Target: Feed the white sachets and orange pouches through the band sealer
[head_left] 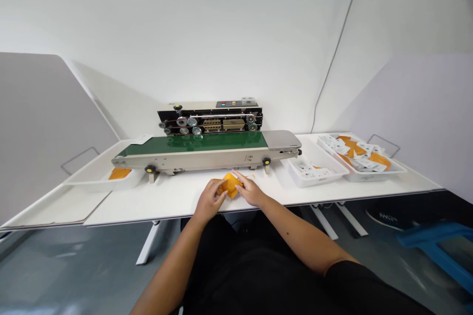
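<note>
An orange item (231,185), which looks like folded cloth or a packet, is between my two hands at the front edge of the white table (177,195). My left hand (210,199) grips its left side, fingers bent around it. On its right side, my right hand (251,190) holds it with thumb and fingers. Something pale lies partly hidden behind my right fingers. Beyond my hands stands a sealing machine (212,120) with a green conveyor belt (199,143).
At right, one white tray (321,180) holds printed packets, and a fuller tray (377,176) holds orange items and packets. A left tray (96,185) holds an orange item (119,173). A paper (142,139) lies at the belt's left end. A blue stool (436,243) stands lower right.
</note>
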A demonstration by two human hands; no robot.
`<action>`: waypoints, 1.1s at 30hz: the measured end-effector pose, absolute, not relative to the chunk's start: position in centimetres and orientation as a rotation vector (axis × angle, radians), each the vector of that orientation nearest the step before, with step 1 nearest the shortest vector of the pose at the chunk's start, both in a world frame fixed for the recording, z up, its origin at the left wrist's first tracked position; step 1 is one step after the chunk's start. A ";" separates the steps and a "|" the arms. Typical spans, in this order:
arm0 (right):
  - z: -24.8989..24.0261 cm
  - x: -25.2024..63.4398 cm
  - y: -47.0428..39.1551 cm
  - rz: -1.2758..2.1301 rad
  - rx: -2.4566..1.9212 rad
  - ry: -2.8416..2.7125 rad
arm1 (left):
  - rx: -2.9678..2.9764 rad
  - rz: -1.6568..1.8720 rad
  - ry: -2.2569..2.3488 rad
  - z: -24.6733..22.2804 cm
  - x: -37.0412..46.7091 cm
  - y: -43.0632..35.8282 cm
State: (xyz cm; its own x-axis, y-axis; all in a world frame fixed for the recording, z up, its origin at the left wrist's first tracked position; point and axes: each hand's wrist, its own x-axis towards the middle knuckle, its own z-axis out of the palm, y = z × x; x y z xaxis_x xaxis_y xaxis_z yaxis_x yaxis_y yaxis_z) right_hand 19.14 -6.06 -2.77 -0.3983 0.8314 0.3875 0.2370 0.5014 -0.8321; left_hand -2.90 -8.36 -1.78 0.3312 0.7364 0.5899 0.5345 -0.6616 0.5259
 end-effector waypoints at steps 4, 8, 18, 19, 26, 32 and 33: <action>-2.7 19.1 -6.0 0.856 -0.846 -1.908 | 2.307 1.285 1.184 -1.8 -2.9 -8.5; -2.9 19.0 -5.8 0.840 -0.916 -1.855 | 2.231 1.350 1.248 -1.9 -2.8 -8.4; -2.7 19.0 -5.9 0.850 -0.918 -1.867 | 2.328 1.278 1.173 -1.9 -2.9 -8.2; -2.6 19.0 -6.0 0.849 -0.907 -1.874 | 2.324 1.274 1.179 -1.9 -2.8 -8.2; -2.5 19.1 -6.1 0.818 -0.870 -1.893 | 2.319 1.256 1.205 -1.7 -2.8 -8.3; -2.7 19.1 -6.0 0.827 -0.884 -1.878 | 2.336 1.237 1.190 -2.0 -2.8 -8.0; -2.8 19.1 -6.0 0.830 -0.883 -1.873 | 2.334 1.236 1.190 -2.0 -2.8 -8.0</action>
